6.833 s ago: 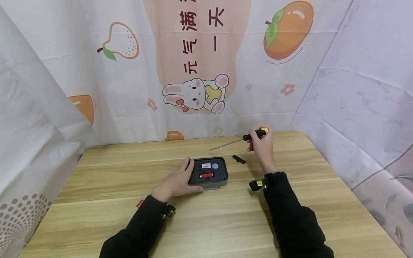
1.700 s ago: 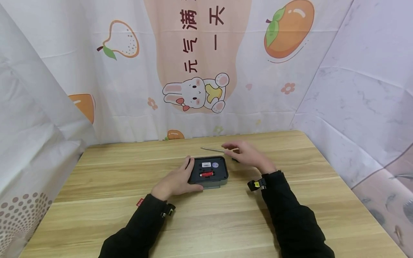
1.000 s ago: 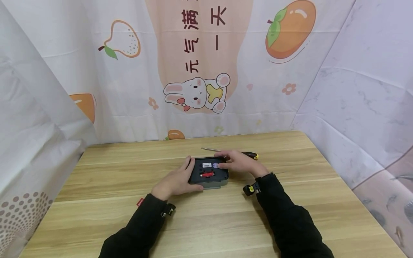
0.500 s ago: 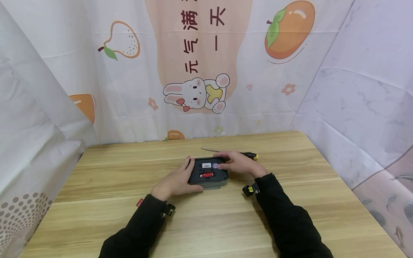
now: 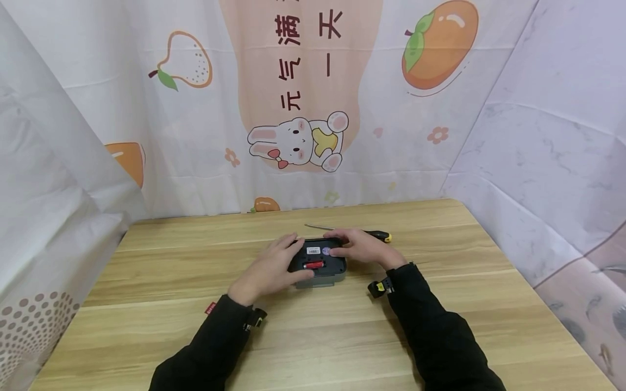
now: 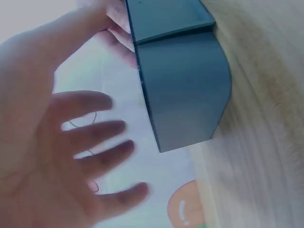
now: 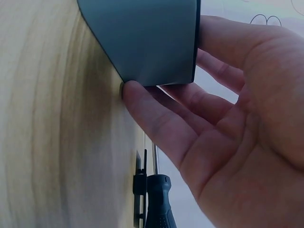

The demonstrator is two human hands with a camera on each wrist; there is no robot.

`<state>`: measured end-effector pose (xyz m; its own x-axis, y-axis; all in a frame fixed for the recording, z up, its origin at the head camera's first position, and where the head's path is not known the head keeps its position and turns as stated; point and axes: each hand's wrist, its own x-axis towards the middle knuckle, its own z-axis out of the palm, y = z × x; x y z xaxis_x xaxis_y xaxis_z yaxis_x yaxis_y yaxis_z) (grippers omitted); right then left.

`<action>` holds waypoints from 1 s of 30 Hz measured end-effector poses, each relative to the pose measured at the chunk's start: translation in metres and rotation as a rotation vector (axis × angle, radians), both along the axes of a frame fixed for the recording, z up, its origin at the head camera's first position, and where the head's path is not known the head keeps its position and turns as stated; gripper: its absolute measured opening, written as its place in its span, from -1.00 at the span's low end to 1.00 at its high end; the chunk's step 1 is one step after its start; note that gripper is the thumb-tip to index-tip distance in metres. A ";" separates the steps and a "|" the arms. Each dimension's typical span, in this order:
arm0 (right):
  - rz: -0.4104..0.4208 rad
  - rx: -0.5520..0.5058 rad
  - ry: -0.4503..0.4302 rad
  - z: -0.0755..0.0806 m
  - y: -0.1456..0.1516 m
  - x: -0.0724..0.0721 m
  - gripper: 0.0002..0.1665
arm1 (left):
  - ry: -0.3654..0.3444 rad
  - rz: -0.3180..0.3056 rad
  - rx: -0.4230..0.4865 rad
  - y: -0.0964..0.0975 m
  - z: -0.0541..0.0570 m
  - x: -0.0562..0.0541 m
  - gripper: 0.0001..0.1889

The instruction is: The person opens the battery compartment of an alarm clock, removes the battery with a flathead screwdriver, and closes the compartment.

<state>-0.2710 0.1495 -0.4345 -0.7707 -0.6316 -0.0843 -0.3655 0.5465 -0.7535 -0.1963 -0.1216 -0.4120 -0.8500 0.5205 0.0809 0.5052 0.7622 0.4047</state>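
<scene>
1. Box, dark and roughly rectangular, lies on the wooden table in front of the person, its shallow-rimmed face upward.
2. Red battery sits in a recess on the box's upper face, toward the person's side; a white barcode label and a round purplish sticker are stuck on the half beyond it.
3. Left hand is at the box's left end. From its wrist camera I see four fingers spread apart, with a gap between them and the box's end wall; whether the thumb touches the near edge, I cannot tell.
4. Right hand grips the box's right end: thumb on the upper face beside the sticker, fingers bent around the far corner, one fingertip tucked against the lower edge near the table.
5. Screwdriver rests beyond the box, its black-and-yellow handle off to the right and its thin shaft running left behind the far edge.
6. Small black piece lies past the box's right end, just beside the screwdriver handle.
7. Printed curtain hangs well behind the box.
</scene>
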 end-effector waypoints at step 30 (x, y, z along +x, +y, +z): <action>0.004 -0.011 -0.012 0.002 0.002 0.000 -0.39 | 0.315 0.105 0.088 0.044 -0.013 -0.004 -0.74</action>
<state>-0.2709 0.1516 -0.4330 -0.7673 -0.6354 -0.0865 -0.3581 0.5365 -0.7642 -0.2001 -0.0778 -0.4247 -0.8250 0.4107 0.3882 0.5361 0.7861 0.3077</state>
